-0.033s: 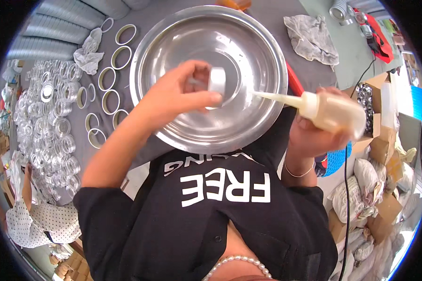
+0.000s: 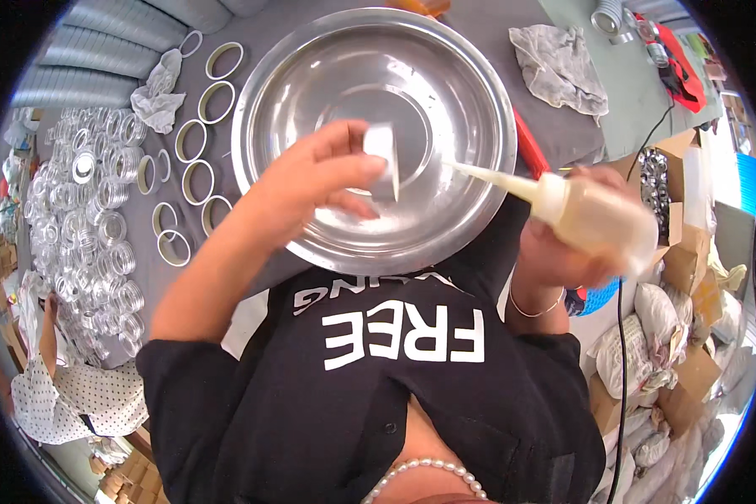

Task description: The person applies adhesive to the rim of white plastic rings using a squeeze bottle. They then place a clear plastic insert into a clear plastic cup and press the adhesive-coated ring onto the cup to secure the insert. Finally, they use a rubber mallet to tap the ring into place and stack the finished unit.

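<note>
Left hand (image 2: pixel 319 181) pinches a silver ring (image 2: pixel 380 147) above the metal basin (image 2: pixel 458 109). Right hand (image 2: pixel 563 248) grips a squeeze bottle (image 2: pixel 609 218), nozzle (image 2: pixel 496 178) pointing toward the ring.

Left hand (image 2: pixel 311 181) holds a silvery piece (image 2: pixel 380 144) over the basin (image 2: pixel 458 105), right hand (image 2: pixel 557 252) a bottle (image 2: pixel 605 218).

The head fisheye looks down over the basin (image 2: pixel 462 92), seemingly quite near.

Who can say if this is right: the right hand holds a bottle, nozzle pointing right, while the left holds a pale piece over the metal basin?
Not quite: the head view shows the nozzle pointing left, toward the pale piece. The rest stands.
</note>
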{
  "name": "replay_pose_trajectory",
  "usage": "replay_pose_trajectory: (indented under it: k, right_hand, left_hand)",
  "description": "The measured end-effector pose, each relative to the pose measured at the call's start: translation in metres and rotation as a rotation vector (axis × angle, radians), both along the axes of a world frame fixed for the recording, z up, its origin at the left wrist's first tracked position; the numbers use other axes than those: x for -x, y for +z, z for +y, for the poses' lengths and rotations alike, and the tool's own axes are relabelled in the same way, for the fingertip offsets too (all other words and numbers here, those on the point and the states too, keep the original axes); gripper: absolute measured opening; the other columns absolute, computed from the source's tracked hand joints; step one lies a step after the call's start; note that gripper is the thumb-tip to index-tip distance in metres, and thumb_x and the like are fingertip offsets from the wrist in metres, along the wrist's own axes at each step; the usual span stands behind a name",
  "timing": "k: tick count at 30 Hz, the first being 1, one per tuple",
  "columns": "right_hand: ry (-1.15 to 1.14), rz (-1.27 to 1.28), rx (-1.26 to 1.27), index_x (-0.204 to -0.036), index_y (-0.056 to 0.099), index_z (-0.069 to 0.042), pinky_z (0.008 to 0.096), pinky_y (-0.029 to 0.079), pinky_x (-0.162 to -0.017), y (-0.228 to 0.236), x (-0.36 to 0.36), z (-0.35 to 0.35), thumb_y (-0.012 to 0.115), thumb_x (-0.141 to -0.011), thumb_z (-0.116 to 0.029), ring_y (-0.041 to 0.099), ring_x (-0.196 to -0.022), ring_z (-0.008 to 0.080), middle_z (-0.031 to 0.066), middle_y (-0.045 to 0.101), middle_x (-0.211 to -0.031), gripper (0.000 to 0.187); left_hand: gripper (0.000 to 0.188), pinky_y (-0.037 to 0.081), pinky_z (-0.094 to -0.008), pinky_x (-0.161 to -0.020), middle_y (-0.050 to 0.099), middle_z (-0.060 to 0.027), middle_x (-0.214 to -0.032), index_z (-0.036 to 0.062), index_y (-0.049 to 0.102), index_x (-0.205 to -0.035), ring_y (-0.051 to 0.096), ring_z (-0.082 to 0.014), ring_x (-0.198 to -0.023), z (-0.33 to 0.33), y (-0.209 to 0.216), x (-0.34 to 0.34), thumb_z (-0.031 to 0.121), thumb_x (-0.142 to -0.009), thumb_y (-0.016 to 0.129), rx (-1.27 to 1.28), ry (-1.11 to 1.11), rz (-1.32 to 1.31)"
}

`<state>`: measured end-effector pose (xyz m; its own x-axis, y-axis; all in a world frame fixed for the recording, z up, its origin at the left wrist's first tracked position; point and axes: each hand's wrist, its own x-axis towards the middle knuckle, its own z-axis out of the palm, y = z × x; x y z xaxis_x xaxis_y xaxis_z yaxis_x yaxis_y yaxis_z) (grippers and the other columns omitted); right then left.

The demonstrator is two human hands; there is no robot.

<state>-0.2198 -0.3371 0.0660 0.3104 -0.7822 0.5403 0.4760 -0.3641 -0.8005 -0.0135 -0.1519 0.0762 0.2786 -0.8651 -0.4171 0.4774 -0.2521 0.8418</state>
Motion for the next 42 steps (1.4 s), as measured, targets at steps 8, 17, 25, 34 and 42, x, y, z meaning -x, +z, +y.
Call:
replay_pose_trajectory:
  k: [8,17,25,34,42]
  right_hand:
    - [0.456,0.142,0.741,-0.14,0.04,-0.001,0.0406,0.059,-0.066,0.02,0.002,0.014,0.087,-0.078,-0.046,0.067,-0.083,0.0362,0.0302,0.056,-0.126,0.09]
    - [0.477,0.246,0.749,-0.139,0.044,-0.003,0.039,0.06,-0.071,0.032,0.011,0.017,0.093,-0.075,-0.035,0.068,-0.091,0.0368,0.0303,0.058,-0.127,0.087]
    - [0.3,0.264,0.483,-0.122,0.048,0.003,0.0364,0.059,-0.072,0.031,0.017,0.018,0.079,-0.085,-0.046,0.068,-0.084,0.0294,0.0245,0.066,-0.099,0.069]
    - [0.203,0.425,-0.265,-0.118,0.053,0.003,0.0367,0.057,-0.076,0.029,0.004,0.016,0.06,-0.091,-0.052,0.065,-0.086,0.0243,0.0163,0.061,-0.096,0.062]
    - [0.677,0.244,-1.07,-0.123,0.057,0.0,0.0161,0.045,-0.039,0.013,-0.002,0.006,0.053,-0.102,-0.05,0.059,-0.051,0.0096,0.0142,0.068,-0.093,0.055]
  left_hand:
    - [0.063,0.067,-0.0353,-0.066,0.069,-0.0244,-0.112,-0.0099,0.048,-0.134,0.075,-0.0323,-0.091,0.03,0.001,0.033,0.046,-0.105,0.046,0.133,0.084,0.71]
    - [0.065,0.065,-0.0412,-0.079,0.064,-0.0159,-0.125,-0.003,0.046,-0.141,0.068,-0.0302,-0.112,0.03,0.012,0.04,0.036,-0.095,0.068,0.129,0.104,0.162]
    - [0.07,0.061,-0.0319,-0.086,0.062,-0.0055,-0.124,0.008,0.062,-0.132,0.063,-0.0175,-0.114,0.021,0.019,0.04,0.001,-0.066,0.085,0.408,0.092,-0.614]
    - [0.042,0.058,-0.0425,-0.091,0.061,-0.0206,-0.125,0.0051,0.074,-0.113,0.066,-0.0349,-0.112,0.014,0.012,0.033,-0.001,-0.072,0.081,0.782,-0.035,-1.202]
    - [0.043,0.058,-0.0472,-0.092,0.057,-0.0223,-0.129,0.0089,0.066,-0.119,0.064,-0.039,-0.114,0.012,0.013,0.032,0.011,-0.079,0.083,0.906,0.009,-1.204]
